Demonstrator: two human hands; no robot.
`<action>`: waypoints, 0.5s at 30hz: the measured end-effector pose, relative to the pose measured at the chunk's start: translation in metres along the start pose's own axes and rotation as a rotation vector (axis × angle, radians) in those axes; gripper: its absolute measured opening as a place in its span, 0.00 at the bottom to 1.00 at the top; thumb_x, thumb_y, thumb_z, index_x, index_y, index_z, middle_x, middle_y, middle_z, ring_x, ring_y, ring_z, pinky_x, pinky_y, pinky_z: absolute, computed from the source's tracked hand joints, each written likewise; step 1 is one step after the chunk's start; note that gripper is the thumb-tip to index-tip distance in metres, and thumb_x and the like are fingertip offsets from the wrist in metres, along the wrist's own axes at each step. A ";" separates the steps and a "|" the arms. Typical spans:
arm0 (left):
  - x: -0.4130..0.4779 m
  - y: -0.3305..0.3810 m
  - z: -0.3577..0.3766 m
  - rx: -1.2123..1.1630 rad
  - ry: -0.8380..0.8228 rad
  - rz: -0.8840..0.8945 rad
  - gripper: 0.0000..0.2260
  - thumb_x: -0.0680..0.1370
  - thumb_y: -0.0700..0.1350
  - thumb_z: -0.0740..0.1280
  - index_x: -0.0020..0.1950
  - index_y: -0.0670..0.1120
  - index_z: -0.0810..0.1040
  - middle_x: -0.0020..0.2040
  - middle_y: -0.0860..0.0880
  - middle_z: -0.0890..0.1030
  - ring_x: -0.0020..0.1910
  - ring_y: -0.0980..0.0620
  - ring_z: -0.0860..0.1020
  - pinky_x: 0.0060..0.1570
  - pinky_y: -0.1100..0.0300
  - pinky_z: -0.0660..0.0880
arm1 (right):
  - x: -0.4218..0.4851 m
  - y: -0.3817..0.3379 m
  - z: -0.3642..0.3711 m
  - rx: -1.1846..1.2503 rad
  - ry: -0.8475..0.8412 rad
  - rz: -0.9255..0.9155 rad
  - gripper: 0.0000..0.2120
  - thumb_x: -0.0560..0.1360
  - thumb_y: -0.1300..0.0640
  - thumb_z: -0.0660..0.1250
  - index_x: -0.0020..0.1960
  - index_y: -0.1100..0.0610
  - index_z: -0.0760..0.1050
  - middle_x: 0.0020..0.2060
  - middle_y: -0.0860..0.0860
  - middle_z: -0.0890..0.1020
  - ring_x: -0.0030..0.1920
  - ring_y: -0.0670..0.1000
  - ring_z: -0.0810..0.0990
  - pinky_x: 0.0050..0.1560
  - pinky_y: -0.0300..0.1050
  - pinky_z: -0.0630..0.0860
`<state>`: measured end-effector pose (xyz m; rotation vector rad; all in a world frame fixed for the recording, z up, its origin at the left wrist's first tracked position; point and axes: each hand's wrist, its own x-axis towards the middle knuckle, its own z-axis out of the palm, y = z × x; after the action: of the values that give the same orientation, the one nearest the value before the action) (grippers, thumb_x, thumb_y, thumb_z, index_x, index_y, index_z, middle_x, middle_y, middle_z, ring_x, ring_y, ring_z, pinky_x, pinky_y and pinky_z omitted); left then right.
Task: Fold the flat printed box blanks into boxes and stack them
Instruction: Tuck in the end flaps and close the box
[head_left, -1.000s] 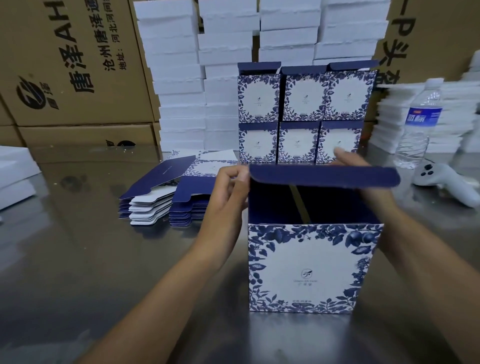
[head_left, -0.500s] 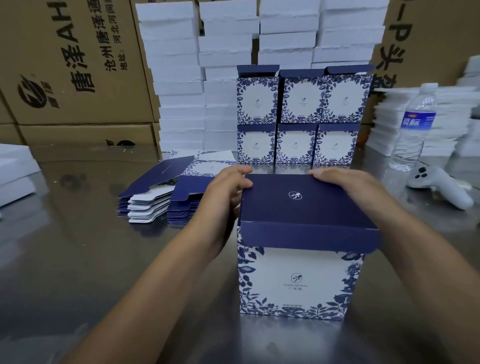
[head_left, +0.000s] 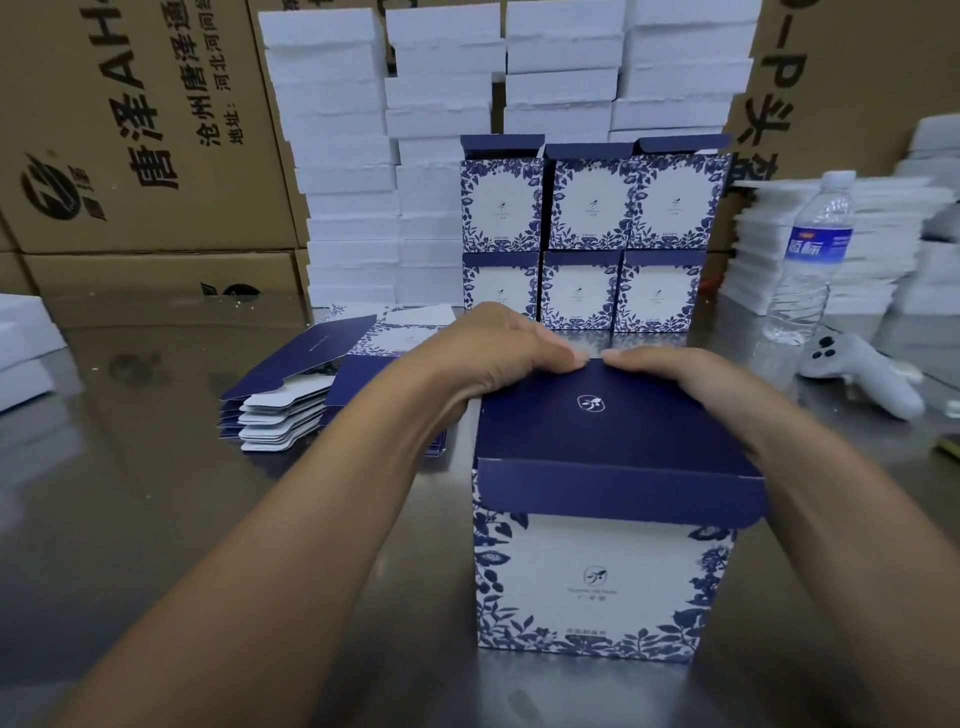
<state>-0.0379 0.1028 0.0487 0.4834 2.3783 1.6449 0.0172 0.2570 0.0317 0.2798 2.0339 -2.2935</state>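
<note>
A folded blue-and-white floral box (head_left: 602, 582) stands upright on the steel table in front of me. Its dark blue lid (head_left: 613, 431) is folded down over the top, and the lid's front flap hangs outside the front panel. My left hand (head_left: 498, 353) and my right hand (head_left: 696, 379) both lie along the lid's far edge, fingertips nearly meeting at the middle and pressing down. To the left lies a pile of flat box blanks (head_left: 311, 395). Behind it, finished boxes (head_left: 587, 239) are stacked two rows high, three across.
White flat packs (head_left: 441, 104) are piled high behind the finished boxes, with brown cartons (head_left: 130, 130) at the back left. At the right are a water bottle (head_left: 810, 260), a white hand controller (head_left: 862, 379) and more white stacks (head_left: 883, 234). The steel table (head_left: 130, 519) is reflective.
The lid, raised a second ago, has been folded down onto the box. Both hands have slid from the box's corners inward along the lid's far edge until the fingertips nearly meet.
</note>
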 end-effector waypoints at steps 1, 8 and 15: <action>0.001 0.000 0.001 -0.021 0.006 -0.005 0.01 0.70 0.42 0.74 0.39 0.46 0.84 0.35 0.47 0.84 0.31 0.52 0.80 0.41 0.60 0.78 | 0.000 0.000 -0.001 -0.002 -0.012 0.008 0.07 0.73 0.57 0.67 0.40 0.60 0.79 0.28 0.55 0.82 0.23 0.50 0.80 0.22 0.36 0.74; -0.001 0.001 0.003 -0.001 0.043 0.015 0.02 0.70 0.43 0.75 0.38 0.46 0.83 0.29 0.50 0.82 0.26 0.55 0.78 0.31 0.67 0.76 | 0.005 0.000 0.002 0.014 -0.032 -0.003 0.05 0.74 0.57 0.65 0.44 0.58 0.79 0.29 0.54 0.83 0.25 0.49 0.80 0.23 0.36 0.74; -0.003 0.001 0.004 0.062 0.026 0.019 0.07 0.72 0.48 0.74 0.36 0.48 0.82 0.27 0.53 0.81 0.22 0.59 0.76 0.23 0.72 0.69 | 0.001 -0.001 0.000 0.017 -0.038 -0.005 0.05 0.74 0.58 0.65 0.42 0.57 0.79 0.28 0.53 0.82 0.24 0.48 0.79 0.22 0.36 0.74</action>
<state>-0.0333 0.1056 0.0480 0.5004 2.4577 1.5983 0.0162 0.2569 0.0327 0.2307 2.0001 -2.3017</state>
